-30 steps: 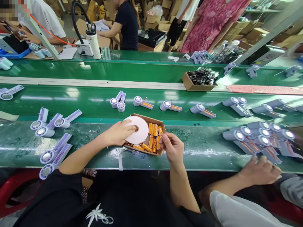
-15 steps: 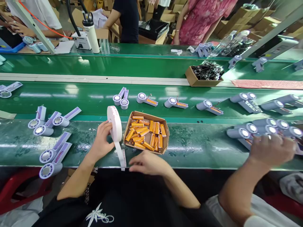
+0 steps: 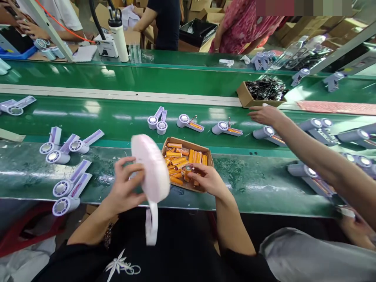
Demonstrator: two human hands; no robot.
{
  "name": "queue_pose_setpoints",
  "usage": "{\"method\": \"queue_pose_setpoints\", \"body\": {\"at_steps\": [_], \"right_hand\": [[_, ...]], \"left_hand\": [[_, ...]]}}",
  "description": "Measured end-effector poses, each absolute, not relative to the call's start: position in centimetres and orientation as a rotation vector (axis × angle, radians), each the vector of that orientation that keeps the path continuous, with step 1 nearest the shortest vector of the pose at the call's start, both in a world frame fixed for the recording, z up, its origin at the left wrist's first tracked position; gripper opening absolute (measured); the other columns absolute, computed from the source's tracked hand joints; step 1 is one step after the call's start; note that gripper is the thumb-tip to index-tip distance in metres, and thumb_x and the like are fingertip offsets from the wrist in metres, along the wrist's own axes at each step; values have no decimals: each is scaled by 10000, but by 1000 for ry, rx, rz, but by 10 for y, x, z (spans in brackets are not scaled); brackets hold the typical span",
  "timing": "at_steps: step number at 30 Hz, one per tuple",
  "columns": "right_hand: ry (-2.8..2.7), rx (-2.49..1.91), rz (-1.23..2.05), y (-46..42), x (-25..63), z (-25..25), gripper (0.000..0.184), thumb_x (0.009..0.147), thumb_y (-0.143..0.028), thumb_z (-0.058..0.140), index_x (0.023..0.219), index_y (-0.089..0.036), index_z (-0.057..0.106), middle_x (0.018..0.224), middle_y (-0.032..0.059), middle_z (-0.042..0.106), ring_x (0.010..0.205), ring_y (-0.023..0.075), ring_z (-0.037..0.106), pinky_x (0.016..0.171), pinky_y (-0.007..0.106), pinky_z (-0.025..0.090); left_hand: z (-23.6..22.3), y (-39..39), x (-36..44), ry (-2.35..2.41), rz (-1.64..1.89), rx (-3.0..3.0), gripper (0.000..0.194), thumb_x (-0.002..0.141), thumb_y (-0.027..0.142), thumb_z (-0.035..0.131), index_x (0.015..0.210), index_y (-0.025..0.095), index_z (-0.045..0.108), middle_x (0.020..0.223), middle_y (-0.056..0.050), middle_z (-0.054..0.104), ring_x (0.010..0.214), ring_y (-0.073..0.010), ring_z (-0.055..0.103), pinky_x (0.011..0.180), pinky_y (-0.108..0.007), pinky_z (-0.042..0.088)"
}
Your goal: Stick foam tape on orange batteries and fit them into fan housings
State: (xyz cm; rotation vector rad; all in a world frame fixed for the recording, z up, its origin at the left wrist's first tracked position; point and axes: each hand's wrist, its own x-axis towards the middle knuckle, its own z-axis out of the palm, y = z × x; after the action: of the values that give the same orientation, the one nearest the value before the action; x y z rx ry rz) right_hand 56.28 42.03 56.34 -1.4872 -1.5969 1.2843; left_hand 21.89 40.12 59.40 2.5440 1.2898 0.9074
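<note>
My left hand grips a wide roll of white tape, raised and tilted in front of me. Its loose end hangs below the roll, over my black shirt. Over a shallow cardboard box, my right hand has thumb and fingers closed on one orange battery, which is tilted with an end facing up. Several more orange batteries lie in that box, partly hidden by my fingers and the roll.
Lilac handheld fan parts lie in groups at the left and more sit along the green belt. A co-worker's arm reaches across at the right. Beyond the belt stands a carton of small black parts.
The tape roll has come up and closer, its loose end lifted off the bench edge. My right hand has moved into the box and taken a battery. The co-worker's arm now reaches farther forward.
</note>
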Motion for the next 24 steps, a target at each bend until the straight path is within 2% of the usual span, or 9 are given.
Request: {"method": "queue_pose_setpoints", "body": {"at_steps": [3, 5, 9, 12, 17, 21, 22, 24], "right_hand": [[-1243, -1328, 1274, 415, 558, 555, 566, 914, -630, 731, 1304, -220, 708, 1201, 110, 803, 1012, 295, 797, 813, 400, 669], [-1258, -1370, 1115, 419, 551, 551, 566, 979, -644, 638, 1356, -224, 672, 1232, 130, 788, 1051, 297, 791, 869, 421, 669], [-1571, -1691, 493, 437, 542, 548, 426, 1070, -463, 487, 1312, -186, 702, 1311, 188, 743, 1233, 328, 721, 1075, 496, 597], [-1593, -1683, 291, 440, 541, 550, 372, 1078, -366, 468, 1298, -188, 710, 1292, 183, 743, 1230, 300, 716, 1093, 469, 589], [-1330, -1443, 673, 419, 537, 564, 365, 953, -462, 714, 1222, -219, 761, 1145, 91, 811, 949, 256, 795, 871, 384, 683], [-1355, -1417, 932, 407, 528, 576, 343, 901, -452, 784, 1142, -209, 805, 911, 49, 821, 804, 239, 798, 816, 369, 690], [-1342, -1412, 1002, 406, 527, 578, 356, 890, -454, 798, 1143, -203, 804, 881, 43, 817, 798, 238, 800, 813, 370, 695], [-1264, -1368, 1145, 407, 525, 579, 419, 847, -460, 845, 1174, -204, 787, 965, 51, 831, 903, 257, 817, 861, 384, 703]], "left_hand": [[582, 417, 234, 1178, 865, 2706, 462, 868, 124, 731, 1314, 235, 689, 1221, -114, 732, 1333, -364, 504, 1126, -569, 488], [572, 423, 241, 1158, 825, 2773, 451, 872, 90, 695, 1313, 187, 690, 1211, -130, 738, 1288, -358, 514, 1098, -548, 505], [562, 425, 244, 1204, 786, 2793, 436, 879, 110, 702, 1312, 160, 706, 1244, -144, 737, 1299, -366, 504, 1102, -543, 506], [563, 425, 244, 1229, 748, 2804, 497, 882, 108, 693, 1369, 204, 702, 1267, -129, 738, 1317, -358, 516, 1118, -532, 499], [567, 423, 245, 1236, 712, 2837, 607, 869, 56, 687, 1441, 259, 670, 1291, -89, 745, 1331, -343, 519, 1139, -498, 492], [570, 421, 246, 1251, 686, 2853, 654, 904, 49, 685, 1498, 318, 633, 1320, -44, 750, 1320, -323, 521, 1136, -465, 486], [572, 420, 246, 1258, 668, 2861, 653, 914, 49, 681, 1502, 328, 631, 1328, -32, 751, 1303, -320, 526, 1132, -462, 482], [577, 420, 247, 1264, 638, 2866, 644, 925, 51, 675, 1501, 335, 633, 1333, -21, 754, 1260, -315, 536, 1111, -459, 483]]}}
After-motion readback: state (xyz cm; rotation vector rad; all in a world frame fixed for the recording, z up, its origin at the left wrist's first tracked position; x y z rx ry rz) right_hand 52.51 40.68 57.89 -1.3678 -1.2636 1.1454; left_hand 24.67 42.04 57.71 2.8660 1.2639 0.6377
